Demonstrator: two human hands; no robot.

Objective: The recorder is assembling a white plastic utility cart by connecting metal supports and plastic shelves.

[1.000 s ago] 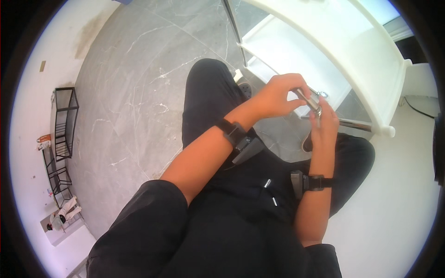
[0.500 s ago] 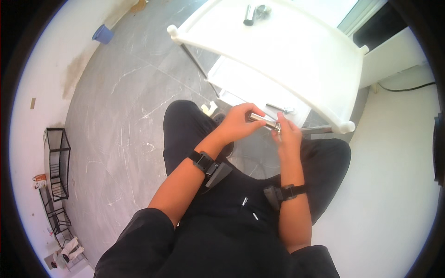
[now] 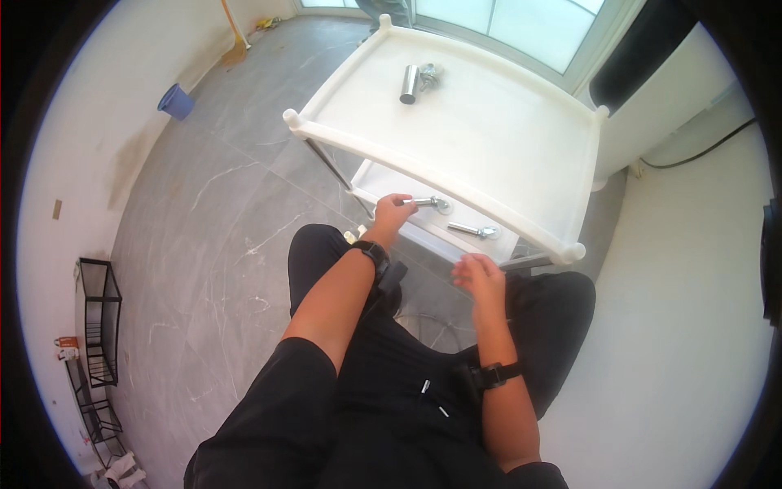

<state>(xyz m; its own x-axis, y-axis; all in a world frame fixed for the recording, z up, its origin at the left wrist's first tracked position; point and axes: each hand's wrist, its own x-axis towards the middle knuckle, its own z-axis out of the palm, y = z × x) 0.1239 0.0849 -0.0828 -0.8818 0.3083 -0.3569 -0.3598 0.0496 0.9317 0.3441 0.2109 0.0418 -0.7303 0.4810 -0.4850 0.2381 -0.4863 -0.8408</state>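
My left hand (image 3: 393,217) is closed round one end of a slim chrome tube with a round, clear-looking fitting (image 3: 423,203) at its other end. It holds this piece over the lower shelf (image 3: 371,181) of a white trolley. A second chrome tube with a similar round fitting (image 3: 475,231) lies on that shelf to the right. My right hand (image 3: 482,279) hangs in front of the trolley, holding nothing, its fingers loosely bent and apart. On the upper shelf (image 3: 497,122) stands a thicker chrome cylinder (image 3: 409,85), beside a small shiny metal fitting (image 3: 430,77).
White corner knobs (image 3: 568,253) and a raised rim edge the trolley's upper shelf. A blue bucket (image 3: 175,102) and a broom (image 3: 236,50) are by the left wall. Black wire racks (image 3: 100,322) stand further down that wall. A dark cable (image 3: 705,147) runs at right.
My left hand has carried the chrome tube away from my right hand to the lower shelf. My right hand has let go and dropped back. The view has tilted up, showing more trolley.
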